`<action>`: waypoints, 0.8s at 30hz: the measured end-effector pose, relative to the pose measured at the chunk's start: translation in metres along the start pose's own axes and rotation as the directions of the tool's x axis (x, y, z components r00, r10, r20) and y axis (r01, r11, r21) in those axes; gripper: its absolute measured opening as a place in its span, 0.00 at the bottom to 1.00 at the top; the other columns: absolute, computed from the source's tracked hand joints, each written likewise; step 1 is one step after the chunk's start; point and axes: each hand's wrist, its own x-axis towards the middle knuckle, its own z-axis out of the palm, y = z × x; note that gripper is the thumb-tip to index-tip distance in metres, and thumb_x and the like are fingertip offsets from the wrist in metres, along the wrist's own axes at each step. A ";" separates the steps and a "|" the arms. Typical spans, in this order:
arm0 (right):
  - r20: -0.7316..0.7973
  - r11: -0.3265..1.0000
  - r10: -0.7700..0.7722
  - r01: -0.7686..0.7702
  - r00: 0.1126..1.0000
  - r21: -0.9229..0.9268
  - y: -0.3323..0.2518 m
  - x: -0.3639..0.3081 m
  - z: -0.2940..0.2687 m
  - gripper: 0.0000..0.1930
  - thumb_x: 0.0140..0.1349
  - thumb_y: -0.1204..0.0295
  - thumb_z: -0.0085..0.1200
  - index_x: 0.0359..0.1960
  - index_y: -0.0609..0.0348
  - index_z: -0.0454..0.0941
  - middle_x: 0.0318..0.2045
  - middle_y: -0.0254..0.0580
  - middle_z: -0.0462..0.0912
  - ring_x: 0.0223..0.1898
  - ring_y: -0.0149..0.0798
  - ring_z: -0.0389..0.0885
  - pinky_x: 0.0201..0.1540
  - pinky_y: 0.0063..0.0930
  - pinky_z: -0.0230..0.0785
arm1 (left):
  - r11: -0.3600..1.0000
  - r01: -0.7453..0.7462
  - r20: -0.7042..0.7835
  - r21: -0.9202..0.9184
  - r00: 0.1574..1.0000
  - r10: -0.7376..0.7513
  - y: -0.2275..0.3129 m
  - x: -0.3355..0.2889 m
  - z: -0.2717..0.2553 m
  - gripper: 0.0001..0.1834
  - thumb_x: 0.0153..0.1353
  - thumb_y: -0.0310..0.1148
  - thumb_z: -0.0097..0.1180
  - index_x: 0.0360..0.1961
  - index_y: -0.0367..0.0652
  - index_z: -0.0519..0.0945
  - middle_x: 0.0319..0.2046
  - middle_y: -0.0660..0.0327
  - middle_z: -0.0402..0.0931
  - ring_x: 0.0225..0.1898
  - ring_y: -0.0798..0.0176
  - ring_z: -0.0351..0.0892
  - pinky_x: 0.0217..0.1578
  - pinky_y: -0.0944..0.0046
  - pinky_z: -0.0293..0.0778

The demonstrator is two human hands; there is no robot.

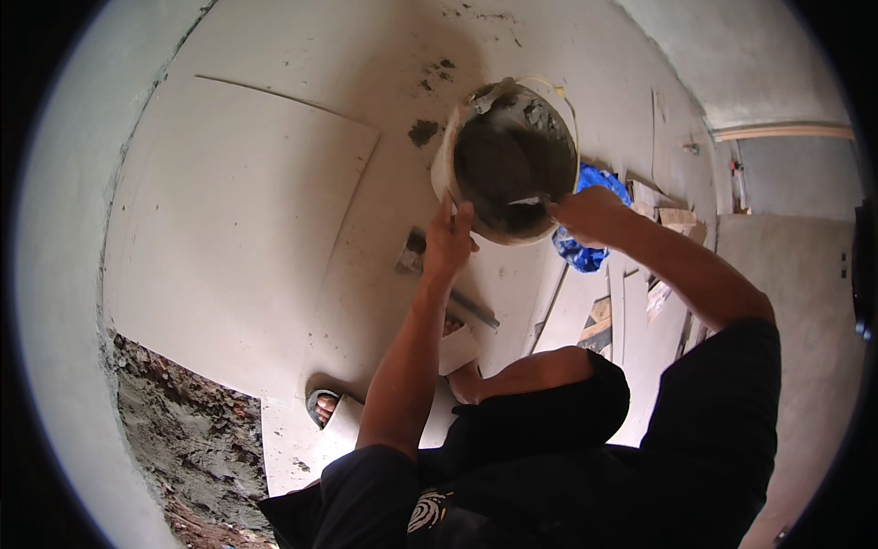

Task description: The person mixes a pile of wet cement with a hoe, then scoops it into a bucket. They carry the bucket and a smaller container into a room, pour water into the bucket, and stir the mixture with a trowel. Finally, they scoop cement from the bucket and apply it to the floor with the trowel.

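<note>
I'm seeing cement (498, 165) lying in the bucket (442, 174), far-edge clumps (537, 113) apparently not yet worked in; left hand (448, 245) pinching the near rim, right hand (590, 218) gripping a trowel (524, 200).

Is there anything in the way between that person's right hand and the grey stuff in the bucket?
Nothing visible. The right hand is at the near right edge of the bucket, whose top is open over the grey stuff. The left hand is at the near left edge; the blue plastic lies outside.
</note>
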 end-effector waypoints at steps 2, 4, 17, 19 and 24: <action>-0.017 0.998 -0.044 0.043 0.999 -0.037 0.025 -0.019 -0.023 0.16 0.56 0.72 0.53 0.47 0.55 0.76 0.32 0.45 0.84 0.37 0.48 0.85 0.36 0.42 0.78 | 1.000 0.023 -0.009 0.016 1.000 -0.023 0.001 0.000 -0.001 0.28 0.69 0.42 0.47 0.64 0.36 0.64 0.28 0.62 0.74 0.19 0.72 0.71 0.21 0.70 0.70; -0.047 0.999 -0.023 0.021 0.999 -0.041 0.041 -0.029 -0.039 0.16 0.56 0.72 0.53 0.48 0.52 0.76 0.31 0.44 0.84 0.37 0.48 0.85 0.36 0.43 0.78 | 0.998 0.047 -0.008 0.029 0.999 -0.047 0.002 -0.001 -0.001 0.26 0.70 0.41 0.46 0.63 0.38 0.65 0.31 0.63 0.74 0.20 0.73 0.71 0.21 0.71 0.71; -0.380 0.980 0.181 -0.136 0.907 0.142 -0.017 0.049 0.033 0.17 0.61 0.71 0.47 0.52 0.57 0.73 0.31 0.46 0.83 0.35 0.51 0.85 0.34 0.43 0.78 | 0.999 0.025 -0.019 0.044 1.000 -0.024 0.001 -0.001 -0.001 0.33 0.68 0.45 0.48 0.65 0.31 0.61 0.21 0.55 0.76 0.16 0.67 0.74 0.23 0.65 0.72; -0.361 0.986 0.155 -0.123 0.920 0.111 -0.019 0.038 0.035 0.16 0.61 0.71 0.48 0.50 0.58 0.75 0.31 0.47 0.83 0.35 0.50 0.85 0.34 0.42 0.78 | 0.998 0.034 -0.024 0.053 0.999 -0.033 0.001 0.000 -0.001 0.33 0.67 0.45 0.48 0.65 0.32 0.61 0.21 0.55 0.76 0.16 0.67 0.74 0.23 0.65 0.72; -0.102 0.996 0.060 -0.053 0.993 0.065 -0.022 0.017 0.009 0.21 0.58 0.71 0.50 0.55 0.54 0.71 0.33 0.49 0.83 0.35 0.48 0.84 0.33 0.44 0.77 | 0.996 0.045 -0.022 0.075 0.999 -0.044 0.004 -0.002 -0.001 0.33 0.67 0.45 0.49 0.66 0.32 0.61 0.21 0.56 0.76 0.16 0.67 0.75 0.24 0.65 0.73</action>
